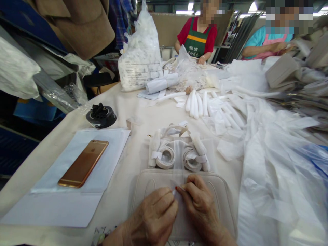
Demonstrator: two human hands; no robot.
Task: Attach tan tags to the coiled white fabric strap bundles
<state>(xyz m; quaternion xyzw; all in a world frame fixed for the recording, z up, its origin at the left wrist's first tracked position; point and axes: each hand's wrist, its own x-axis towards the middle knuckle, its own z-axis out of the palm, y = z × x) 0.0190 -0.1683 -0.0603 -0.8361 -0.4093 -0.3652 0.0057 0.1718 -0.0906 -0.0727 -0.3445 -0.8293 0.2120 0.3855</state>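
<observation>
A pale beige bag [228, 205] lies flat before me, with stitched curved lines on its face. Along its far edge sit two rolled straps [166, 158], with white wrapping around parts of them. A translucent strip [178, 172] comes down between the rolls onto the bag. Over the middle of the bag, my left hand [155, 213] is closed in a pinch on the strip's near end. Close beside it, my right hand [201, 201] also pinches there with thumb and forefinger. Their fingertips nearly touch and partly hide what is between them.
On the left, a gold phone [83, 164] rests on white sheets [112, 153], near a black tape roll [101, 117]. White padded tubes [197, 104] and plastic sheets [279, 191] cover the right side. Behind stands a full plastic bag [140, 54]; two people work across the table.
</observation>
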